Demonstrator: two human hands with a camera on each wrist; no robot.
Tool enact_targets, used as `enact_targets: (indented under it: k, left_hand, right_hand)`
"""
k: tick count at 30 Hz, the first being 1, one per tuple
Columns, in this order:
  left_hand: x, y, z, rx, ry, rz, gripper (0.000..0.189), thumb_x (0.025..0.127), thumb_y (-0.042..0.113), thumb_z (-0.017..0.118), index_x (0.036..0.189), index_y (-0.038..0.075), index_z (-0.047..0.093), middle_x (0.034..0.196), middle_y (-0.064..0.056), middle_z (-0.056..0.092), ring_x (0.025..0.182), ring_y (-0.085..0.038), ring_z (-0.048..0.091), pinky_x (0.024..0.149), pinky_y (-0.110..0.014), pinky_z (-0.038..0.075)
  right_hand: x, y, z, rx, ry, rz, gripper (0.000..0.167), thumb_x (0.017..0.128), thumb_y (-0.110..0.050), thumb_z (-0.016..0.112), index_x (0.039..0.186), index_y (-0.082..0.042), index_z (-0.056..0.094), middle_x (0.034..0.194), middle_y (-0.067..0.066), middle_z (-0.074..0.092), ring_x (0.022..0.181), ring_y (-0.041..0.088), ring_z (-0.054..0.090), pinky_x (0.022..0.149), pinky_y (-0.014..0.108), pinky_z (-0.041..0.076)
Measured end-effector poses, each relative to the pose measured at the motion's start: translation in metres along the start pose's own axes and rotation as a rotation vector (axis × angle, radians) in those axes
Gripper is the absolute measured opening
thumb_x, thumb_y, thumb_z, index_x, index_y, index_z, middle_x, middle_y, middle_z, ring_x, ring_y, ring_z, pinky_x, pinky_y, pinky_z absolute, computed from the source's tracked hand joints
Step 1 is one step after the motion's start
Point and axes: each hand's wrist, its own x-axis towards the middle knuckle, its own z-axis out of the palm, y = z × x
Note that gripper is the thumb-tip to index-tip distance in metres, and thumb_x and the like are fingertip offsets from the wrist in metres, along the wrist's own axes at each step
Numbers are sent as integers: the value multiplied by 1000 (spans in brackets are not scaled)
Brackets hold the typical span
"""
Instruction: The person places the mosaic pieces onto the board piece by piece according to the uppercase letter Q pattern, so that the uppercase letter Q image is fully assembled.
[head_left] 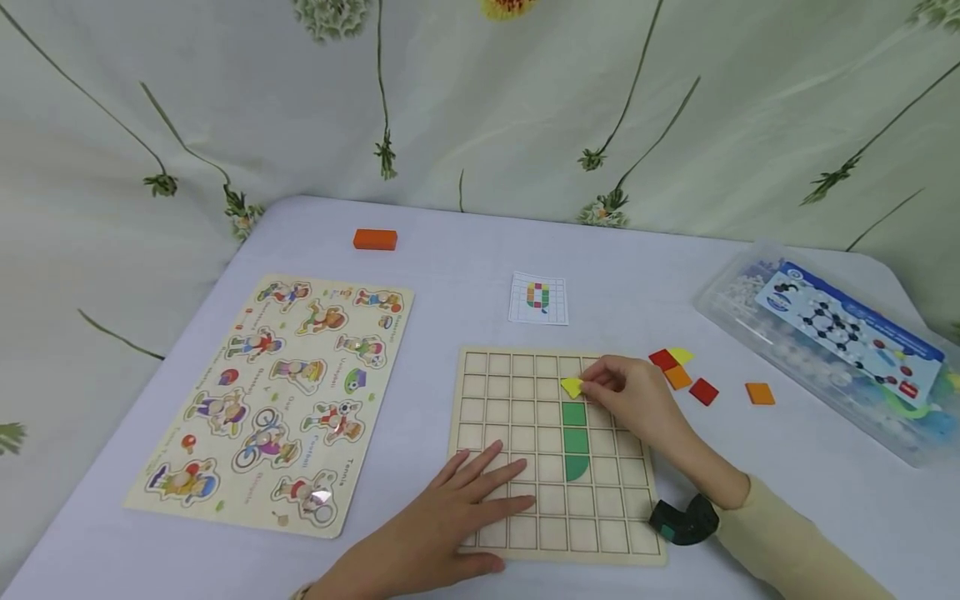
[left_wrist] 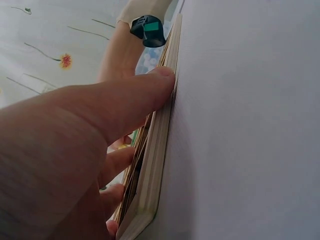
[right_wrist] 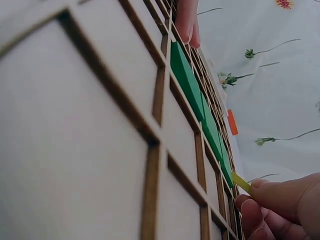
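Note:
Between thumb and fingers my right hand (head_left: 637,402) pinches a small yellow tile (head_left: 572,387), also seen in the right wrist view as a thin yellow piece (right_wrist: 241,183). It is over a cell of the wooden grid board (head_left: 480,387), just beyond a column of green tiles (head_left: 576,439). Two of those are square; the nearest has a rounded corner. My left hand (head_left: 450,521) rests on the board's near left part with its fingers spread. In the left wrist view its thumb (left_wrist: 150,87) touches the board's side edge (left_wrist: 157,150).
Behind the board lies a pattern card (head_left: 538,298). Loose red tiles (head_left: 704,392) and orange tiles (head_left: 760,394) lie to the right, near a clear plastic box (head_left: 817,358). A picture puzzle board (head_left: 277,400) is on the left, an orange block (head_left: 375,240) at the back.

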Motion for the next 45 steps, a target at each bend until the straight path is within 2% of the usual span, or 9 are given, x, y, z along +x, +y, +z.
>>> enact_targets:
  k: [11, 20, 24, 28, 32, 37, 39, 41, 45]
  left_hand:
    - [3, -2, -1, -6, 7, 0, 64, 83, 39, 69, 140, 25, 44, 153, 2, 19, 140, -25, 5, 106, -56, 15]
    - [6, -3, -2, -10, -1, -7, 65, 82, 39, 69, 141, 26, 44, 154, 2, 19, 140, -25, 4, 106, -56, 14]
    - [7, -4, -2, -13, 8, -1, 64, 82, 39, 69, 140, 26, 44, 153, 2, 19, 140, -25, 4, 106, -56, 15]
    - [7, -4, -2, -14, 23, 2, 64, 82, 38, 70, 140, 25, 46, 153, 1, 21, 140, -26, 6, 106, -56, 15]
    - [7, -4, -1, -15, 27, 4, 64, 81, 37, 70, 139, 25, 46, 153, 1, 21, 140, -26, 6, 106, -56, 14]
    - [5, -5, 0, 9, 9, 6, 64, 82, 39, 69, 140, 25, 45, 153, 1, 21, 140, -26, 6, 106, -57, 15]
    - [4, -5, 1, 17, -3, 8, 63, 83, 41, 67, 140, 25, 44, 153, 1, 20, 140, -26, 6, 105, -57, 16]
    - [2, -5, 2, 16, -9, 12, 62, 85, 43, 65, 140, 25, 44, 153, 0, 21, 140, -27, 7, 105, -57, 17]
    - [1, -4, 3, 23, -5, 20, 61, 85, 45, 63, 140, 24, 45, 152, -1, 23, 140, -28, 9, 104, -57, 19]
  right_hand:
    - [1, 3, 0, -25, -17, -33, 8, 77, -8, 76, 81, -10, 69, 68, -6, 60, 61, 12, 54, 55, 24, 47]
    - [4, 2, -1, -30, -42, -26, 10, 80, -7, 74, 89, -8, 71, 71, -5, 60, 64, 13, 54, 57, 24, 47]
    - [3, -1, -11, -35, -84, -38, 14, 84, -11, 70, 98, -10, 71, 76, -5, 61, 66, 13, 54, 58, 25, 47]
    - [2, 1, -33, -19, -103, -45, 18, 89, -12, 65, 106, -7, 69, 83, -1, 63, 68, 16, 54, 57, 25, 47]
    - [-2, 25, -61, 33, -50, -35, 25, 92, -18, 61, 112, -4, 66, 93, 7, 65, 73, 21, 57, 57, 26, 49]
    - [-7, 98, -88, -13, 72, 81, 43, 91, -52, 50, 118, -22, 63, 101, 2, 64, 82, 15, 59, 62, 22, 51]
    - [-12, 118, -97, -44, 103, 149, 47, 89, -58, 47, 120, -26, 61, 102, 0, 63, 84, 12, 58, 64, 21, 51]
    - [-19, 125, -106, -43, 116, 195, 48, 90, -55, 47, 122, -22, 60, 104, 4, 63, 84, 10, 59, 66, 20, 51]
    - [-38, 108, -119, -14, 108, 246, 44, 94, -40, 53, 123, -6, 59, 104, 14, 62, 80, 8, 57, 65, 16, 49]
